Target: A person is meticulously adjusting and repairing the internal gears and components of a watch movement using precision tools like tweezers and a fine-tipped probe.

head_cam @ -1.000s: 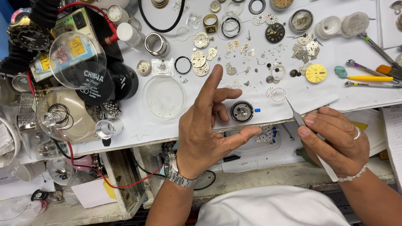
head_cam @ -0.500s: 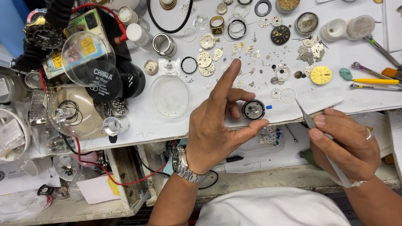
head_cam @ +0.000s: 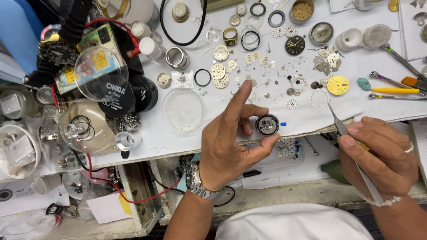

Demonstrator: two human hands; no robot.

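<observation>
Yellow round metal watch dial (head_cam: 338, 85), black round dial with gold markers (head_cam: 295, 45), silver-and-black round watch movement (head_cam: 267, 125), white paper-covered table (head_cam: 178, 138), red thin wire (head_cam: 133, 195).

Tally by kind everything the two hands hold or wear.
round watch movement, held by left hand: 1
tweezers, held by right hand: 1
metal wristwatch, left wrist: 1
ring, right hand: 1
bead bracelet, right wrist: 1
Total: 5
</observation>
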